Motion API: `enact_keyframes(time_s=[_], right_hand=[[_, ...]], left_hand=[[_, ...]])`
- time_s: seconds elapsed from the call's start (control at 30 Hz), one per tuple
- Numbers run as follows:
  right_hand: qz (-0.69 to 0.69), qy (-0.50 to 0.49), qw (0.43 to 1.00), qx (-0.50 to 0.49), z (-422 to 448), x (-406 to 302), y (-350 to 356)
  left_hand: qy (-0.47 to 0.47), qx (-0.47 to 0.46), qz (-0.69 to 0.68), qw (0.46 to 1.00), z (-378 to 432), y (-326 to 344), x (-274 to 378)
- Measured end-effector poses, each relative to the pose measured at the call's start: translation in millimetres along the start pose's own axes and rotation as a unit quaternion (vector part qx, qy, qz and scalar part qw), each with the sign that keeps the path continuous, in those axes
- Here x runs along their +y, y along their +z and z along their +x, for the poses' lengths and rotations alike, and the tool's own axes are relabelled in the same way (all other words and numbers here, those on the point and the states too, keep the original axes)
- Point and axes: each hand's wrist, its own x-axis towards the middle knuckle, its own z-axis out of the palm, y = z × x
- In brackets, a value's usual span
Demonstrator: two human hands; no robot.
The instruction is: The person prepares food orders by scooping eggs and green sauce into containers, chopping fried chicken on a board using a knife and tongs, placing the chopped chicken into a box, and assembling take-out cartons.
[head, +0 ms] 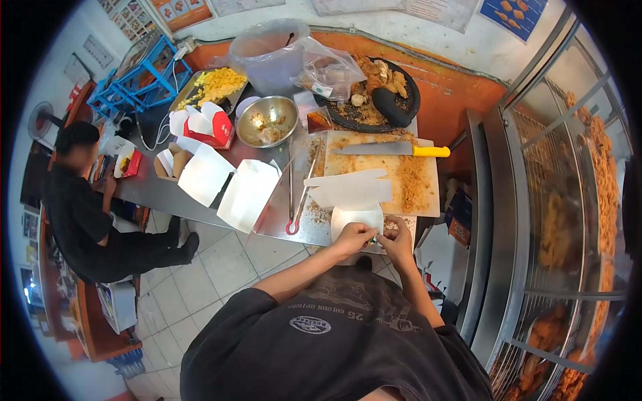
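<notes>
An unfolded white paperboard food box (357, 216) stands at the near edge of the steel table, its long flaps (351, 190) lying back over the cutting board. My left hand (355, 237) pinches the box's near side. Right beside it, my right hand (398, 244) grips the same side, fingertips almost meeting the left's. A small green spot shows below the fingers; what it belongs to is hidden. Beyond the flaps, a yellow-handled knife (381, 149) rests on the crumb-covered white cutting board (421, 193). Metal tongs (296, 200) with a red end lie left of the box.
Open white boxes (248, 195) and a red-and-white box (210, 128) stand leftward. Behind are a steel bowl (273, 120), a stone mortar (346, 115) with fried chicken, and a plastic-lined bucket (268, 60). A glass cabinet (551, 200) flanks me right; a co-worker (77, 215) stands left.
</notes>
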Motion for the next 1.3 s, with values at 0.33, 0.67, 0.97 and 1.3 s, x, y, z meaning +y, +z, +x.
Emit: enact_keyframes(time_s=[0.33, 0.67, 0.97, 1.3], right_hand=[[0.223, 0.138, 0.964, 0.052, 3, -3, -2], [0.180, 0.054, 0.977, 0.101, -3, 7, 8], [-0.163, -0.045, 0.978, 0.125, 13, 19, 0], [-0.280, -0.194, 0.940, 0.026, -3, -97, -33]], left_hand=[[0.142, 0.049, -0.063, 0.987, 3, 10, -11], [0.171, 0.021, 0.001, 0.985, 11, 12, -18], [0.270, 0.058, 0.141, 0.951, 11, 18, -17], [0.417, 0.147, 0.234, 0.866, -30, -17, 142]])
